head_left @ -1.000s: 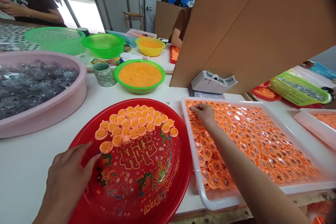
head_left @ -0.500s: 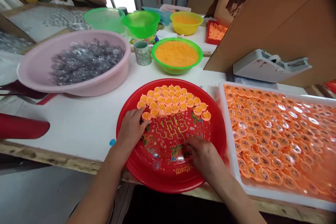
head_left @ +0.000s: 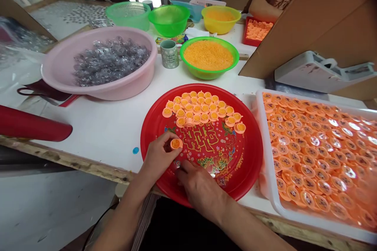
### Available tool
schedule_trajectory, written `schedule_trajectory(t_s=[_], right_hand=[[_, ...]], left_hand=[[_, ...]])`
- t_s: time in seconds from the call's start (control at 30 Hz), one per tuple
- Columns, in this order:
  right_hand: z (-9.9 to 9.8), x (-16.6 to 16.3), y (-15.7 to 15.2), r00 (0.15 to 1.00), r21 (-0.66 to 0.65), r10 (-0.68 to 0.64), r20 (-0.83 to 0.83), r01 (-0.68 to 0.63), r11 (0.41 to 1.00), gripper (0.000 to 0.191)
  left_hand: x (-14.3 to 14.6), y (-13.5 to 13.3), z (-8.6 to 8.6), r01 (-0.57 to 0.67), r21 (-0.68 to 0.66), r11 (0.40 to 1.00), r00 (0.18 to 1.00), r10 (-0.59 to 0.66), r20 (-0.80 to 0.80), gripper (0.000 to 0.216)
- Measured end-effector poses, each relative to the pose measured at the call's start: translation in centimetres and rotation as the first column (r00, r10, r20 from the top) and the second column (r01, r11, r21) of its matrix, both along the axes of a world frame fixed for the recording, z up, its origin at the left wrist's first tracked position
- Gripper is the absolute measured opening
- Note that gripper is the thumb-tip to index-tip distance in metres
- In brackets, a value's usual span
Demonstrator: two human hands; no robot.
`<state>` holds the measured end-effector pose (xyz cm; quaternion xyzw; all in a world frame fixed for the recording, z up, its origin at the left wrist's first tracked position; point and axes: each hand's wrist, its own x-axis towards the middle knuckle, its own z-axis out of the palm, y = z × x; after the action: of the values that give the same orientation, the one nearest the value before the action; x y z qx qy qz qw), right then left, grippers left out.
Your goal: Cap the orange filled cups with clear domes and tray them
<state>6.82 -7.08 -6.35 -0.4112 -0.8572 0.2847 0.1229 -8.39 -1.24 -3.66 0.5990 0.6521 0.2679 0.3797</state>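
Observation:
A round red tray (head_left: 250,153) with gold lettering lies in front of me. Several small orange cups filled with yellow beads (head_left: 203,110) sit in rows across its far half. My left hand (head_left: 159,157) pinches one filled orange cup (head_left: 176,143) over the tray's near left part. Just to the right of it, my right hand (head_left: 200,186) rests low on the tray's near rim, fingers curled and pointing left; whether it holds anything is hidden.
A white tray of capped orange cups (head_left: 312,153) stands to the right. A pink basin of clear plastic pieces (head_left: 103,62), a green bowl of yellow beads (head_left: 209,57), a mug (head_left: 169,53), more bowls, a tape dispenser (head_left: 321,71) and cardboard stand behind. Other people work at the far side.
My left hand has lifted one cup from the rows and drawn it toward me. My right hand came from the white tray to the red tray's near edge.

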Motion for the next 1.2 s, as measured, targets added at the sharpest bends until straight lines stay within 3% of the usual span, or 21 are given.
schedule_trajectory(t_s=[0.13, 0.27, 0.37, 0.47, 0.6, 0.67, 0.73, 0.87, 0.93, 1.0, 1.1, 1.2], right_hand=[[-0.5, 1.7, -0.5, 1.0, -0.008, 0.001, 0.006, -0.001, 1.0, 0.03], [0.0, 4.6, -1.0, 0.959, -0.111, -0.231, -0.161, 0.215, 0.97, 0.036], [0.5, 6.1, -1.0, 0.841, -0.274, -0.452, -0.298, 0.378, 0.884, 0.026], [0.7, 7.0, -0.6, 0.723, -0.438, -0.61, -0.324, 0.457, 0.774, 0.021], [0.5, 7.5, -0.2, 0.601, -0.736, -0.734, -0.318, 0.331, 0.59, 0.027], [0.3, 7.6, -0.1, 0.537, -0.812, -0.768, -0.348, 0.236, 0.534, 0.033], [0.2, 7.8, -0.2, 0.524, -0.81, -0.764, -0.376, 0.215, 0.546, 0.028], [0.3, 8.2, -0.3, 0.589, -0.676, -0.685, -0.43, 0.292, 0.676, 0.02], [0.5, 8.2, -0.2, 0.574, -0.661, -0.69, -0.442, 0.312, 0.682, 0.018], [0.6, 8.2, -0.2, 0.522, -0.711, -0.727, -0.445, 0.287, 0.642, 0.02], [1.0, 8.0, -0.1, 0.43, -0.817, -0.803, -0.413, 0.214, 0.535, 0.024], [1.4, 7.9, -0.1, 0.39, -0.849, -0.834, -0.391, 0.199, 0.49, 0.028]], left_hand=[[0.9, -0.9, 0.8, 0.009, -0.126, 0.992, 0.964, 0.024, 0.263, 0.017], [2.4, -1.1, 0.7, 0.071, -0.149, 0.986, 0.924, -0.009, 0.382, 0.021], [3.5, -1.2, 0.1, 0.112, -0.118, 0.987, 0.914, -0.055, 0.403, 0.019], [4.1, -1.4, -0.6, 0.131, -0.15, 0.98, 0.882, -0.046, 0.47, 0.027], [4.3, -1.8, -1.0, 0.186, -0.284, 0.941, 0.772, 0.039, 0.635, 0.029], [4.4, -1.9, -0.9, 0.184, -0.319, 0.93, 0.72, 0.094, 0.688, 0.027], [4.5, -1.9, -0.6, 0.176, -0.339, 0.924, 0.68, 0.136, 0.721, 0.025], [4.7, -1.8, -0.3, 0.153, -0.392, 0.907, 0.636, 0.213, 0.742, 0.023], [4.7, -1.7, -0.3, 0.116, -0.403, 0.908, 0.651, 0.237, 0.721, 0.026], [4.7, -1.8, -0.4, 0.093, -0.422, 0.902, 0.682, 0.251, 0.687, 0.035], [4.7, -2.0, -0.3, 0.085, -0.448, 0.89, 0.7, 0.266, 0.662, 0.042], [5.0, -2.2, -0.2, 0.087, -0.464, 0.882, 0.638, 0.308, 0.706, 0.04]])
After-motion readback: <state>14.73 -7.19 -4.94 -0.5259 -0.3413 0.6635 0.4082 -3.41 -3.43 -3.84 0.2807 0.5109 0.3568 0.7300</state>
